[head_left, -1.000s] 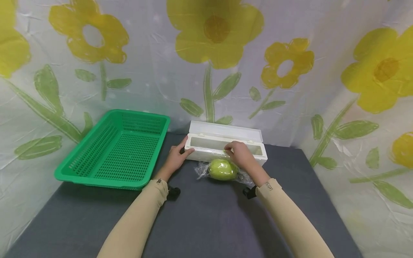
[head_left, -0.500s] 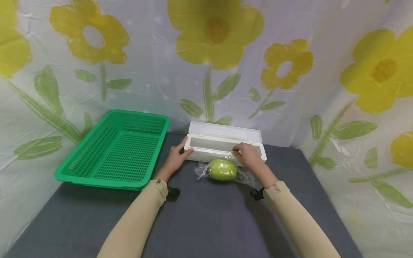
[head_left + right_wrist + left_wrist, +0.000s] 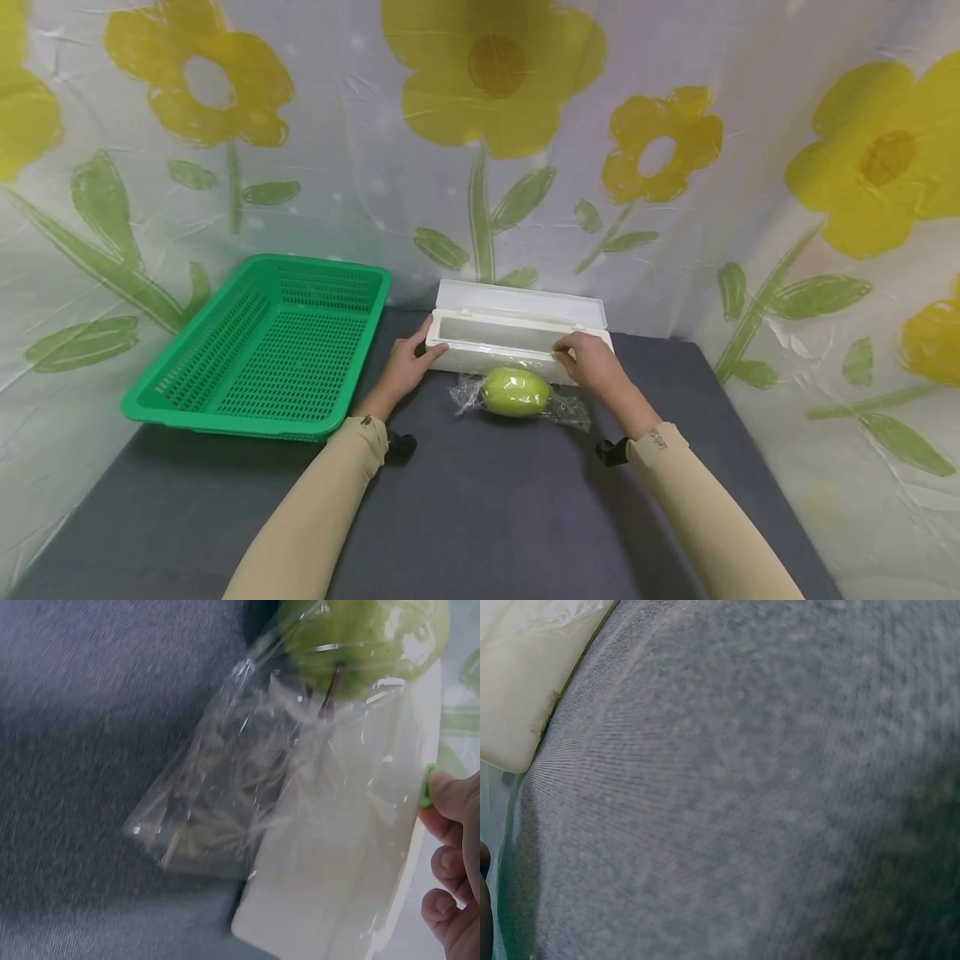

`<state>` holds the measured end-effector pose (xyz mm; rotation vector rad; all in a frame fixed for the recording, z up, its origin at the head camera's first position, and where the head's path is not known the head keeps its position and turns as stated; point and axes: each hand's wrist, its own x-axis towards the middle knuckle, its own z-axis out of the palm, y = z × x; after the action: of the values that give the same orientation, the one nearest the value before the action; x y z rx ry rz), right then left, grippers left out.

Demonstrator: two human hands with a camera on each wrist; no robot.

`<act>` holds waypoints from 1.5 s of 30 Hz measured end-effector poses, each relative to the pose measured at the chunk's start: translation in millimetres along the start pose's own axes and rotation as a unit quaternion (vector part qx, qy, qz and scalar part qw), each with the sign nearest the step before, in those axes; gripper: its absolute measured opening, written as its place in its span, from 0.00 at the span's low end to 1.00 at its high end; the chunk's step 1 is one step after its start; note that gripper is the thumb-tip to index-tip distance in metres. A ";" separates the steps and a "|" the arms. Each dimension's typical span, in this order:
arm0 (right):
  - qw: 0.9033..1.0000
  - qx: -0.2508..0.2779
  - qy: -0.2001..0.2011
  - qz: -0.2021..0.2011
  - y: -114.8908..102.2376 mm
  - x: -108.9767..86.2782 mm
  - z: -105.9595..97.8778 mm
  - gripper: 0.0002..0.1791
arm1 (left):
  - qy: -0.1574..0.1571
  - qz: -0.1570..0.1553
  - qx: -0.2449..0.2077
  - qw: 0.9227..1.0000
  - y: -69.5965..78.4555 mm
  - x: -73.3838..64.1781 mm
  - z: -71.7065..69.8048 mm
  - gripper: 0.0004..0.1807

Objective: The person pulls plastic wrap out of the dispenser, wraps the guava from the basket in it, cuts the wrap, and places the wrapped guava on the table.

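Observation:
A long white cling film box (image 3: pixel 480 360) lies at the back middle in the head view, its lid (image 3: pixel 517 302) tipped back. My left hand (image 3: pixel 401 369) grips the left end, thumb on the front edge. At the front rim, my right hand (image 3: pixel 596 367) pinches a small green slide cutter (image 3: pixel 427 786) between thumb and forefinger. A green pear (image 3: pixel 514 392) wrapped in clear film (image 3: pixel 217 765) sits just in front of the box; its stem shows in the right wrist view. The left wrist view catches only the box's corner (image 3: pixel 517 690) and a sliver of finger.
A green perforated basket (image 3: pixel 258 427) stands to the left on the dark grey table (image 3: pixel 465 517). Behind the table hangs a flowered plastic curtain (image 3: pixel 337 167), which also runs along both sides.
My right hand has slid rightward along the box's front rim with the slide cutter. The left hand keeps its grip on the box end, and the pear stays put.

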<state>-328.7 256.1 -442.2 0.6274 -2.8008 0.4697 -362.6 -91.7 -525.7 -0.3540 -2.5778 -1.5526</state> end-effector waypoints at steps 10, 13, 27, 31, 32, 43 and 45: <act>1.000 -0.002 -0.002 0.028 14.3 -11.1 -3.2 0.09 | 0.010 0.008 -0.011 1.000 0.0 -1.2 1.3 0.42; 0.999 -0.011 -0.001 0.031 17.0 -12.4 -4.3 0.09 | 0.009 0.005 -0.004 1.000 0.4 -0.3 1.3 0.42; 0.998 -0.045 0.002 0.043 45.3 -31.6 -21.8 0.07 | 0.003 0.015 -0.009 1.000 1.5 0.0 2.7 0.42; 0.998 -0.047 0.004 0.038 52.1 -32.8 -23.2 0.08 | 0.009 0.019 -0.009 1.000 1.7 -1.5 -0.4 0.42; 0.998 -0.047 0.004 0.036 52.8 -32.6 -23.2 0.08 | 0.010 0.019 -0.008 1.000 2.0 -1.7 -0.9 0.42; 0.998 -0.049 -0.007 0.035 61.8 -38.3 -30.0 0.09 | 0.008 0.021 -0.009 1.000 1.1 -0.8 -0.3 0.41; 0.998 -0.046 -0.005 0.034 63.6 -39.6 -31.2 0.09 | 0.010 0.019 -0.010 1.000 0.1 0.2 -0.5 0.41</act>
<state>-317.5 336.5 -441.4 0.5175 -2.8428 0.3482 -362.8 -92.1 -525.4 -0.3859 -2.5268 -1.5635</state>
